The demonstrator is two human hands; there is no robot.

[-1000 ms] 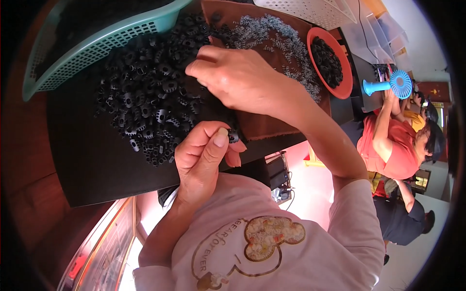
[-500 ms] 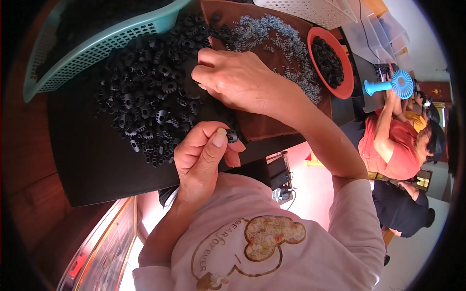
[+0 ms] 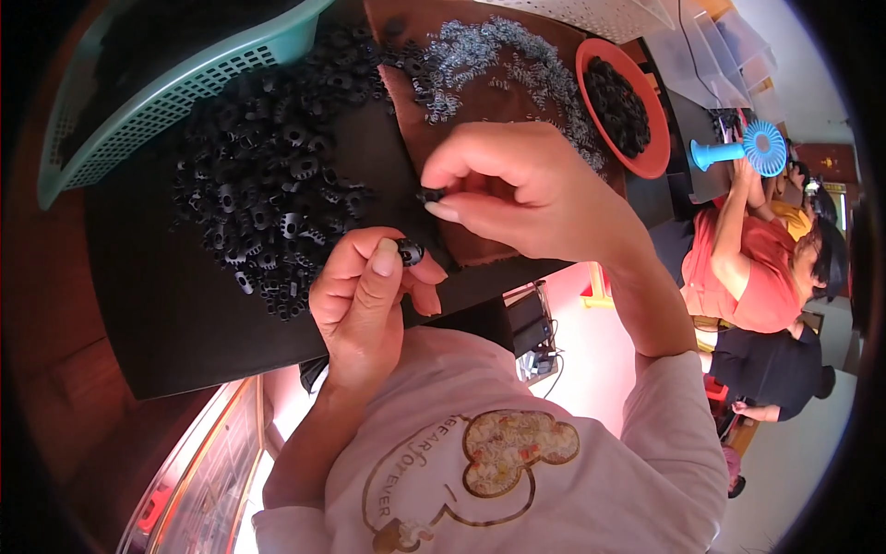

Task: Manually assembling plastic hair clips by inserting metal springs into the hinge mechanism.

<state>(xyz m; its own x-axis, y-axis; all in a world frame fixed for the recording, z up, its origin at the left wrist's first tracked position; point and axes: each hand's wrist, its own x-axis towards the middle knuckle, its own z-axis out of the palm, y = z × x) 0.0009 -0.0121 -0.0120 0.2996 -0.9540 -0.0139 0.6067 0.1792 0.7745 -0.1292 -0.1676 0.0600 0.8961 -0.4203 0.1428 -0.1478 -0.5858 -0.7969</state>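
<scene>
My left hand pinches a small black claw-clip half between thumb and fingers, just above the near part of the table. To its right and a little farther off, my right hand grips another small black claw-clip piece at the tips of thumb and forefinger; its exact shape is partly hidden. The two pieces are apart. Beyond my left hand lies a heap of black toothed claw-clip halves. Small metal springs are scattered over a brown cloth beyond my right hand.
A green perforated basket leans at the far left. An orange-red bowl of black pieces stands right of the springs, near a white basket and clear plastic bins. At right, a person in red is beside a blue fan.
My right hand has drawn back from the edge of the heap toward me and right, with a black piece now visible in its fingertips. My left hand has shifted slightly left, still holding its piece.
</scene>
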